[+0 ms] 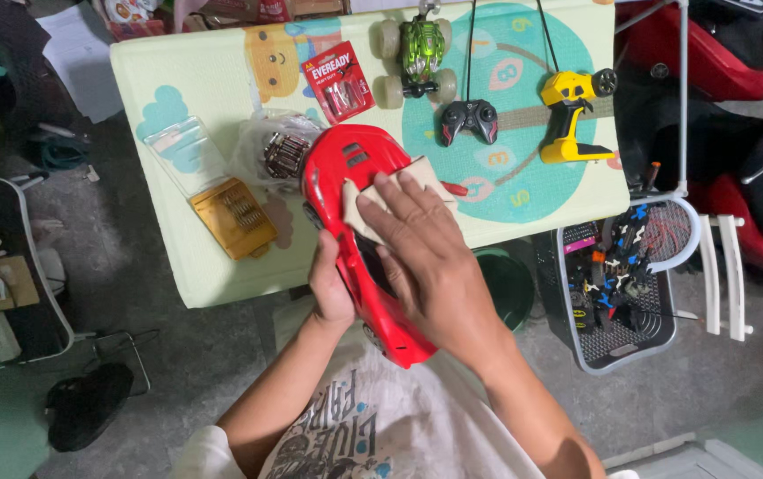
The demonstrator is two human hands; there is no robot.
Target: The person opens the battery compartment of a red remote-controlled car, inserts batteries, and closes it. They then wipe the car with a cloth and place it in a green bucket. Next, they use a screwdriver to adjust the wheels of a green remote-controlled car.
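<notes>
A red toy car (346,177) lies lengthwise over the near edge of a small table (213,266) covered with a pale green cartoon mat. My left hand (330,286) grips the car's left side near its middle. My right hand (421,253) lies flat on the car's roof, fingers spread, pressing a beige cloth (399,182) against it. The car's rear end hangs over my lap.
On the table sit a green toy buggy (417,53), a black remote (468,120), a yellow pistol-grip remote (569,115), a red battery pack (339,80), an orange bit case (232,217) and a clear bag of parts (279,151). A grey basket (616,293) stands at the right.
</notes>
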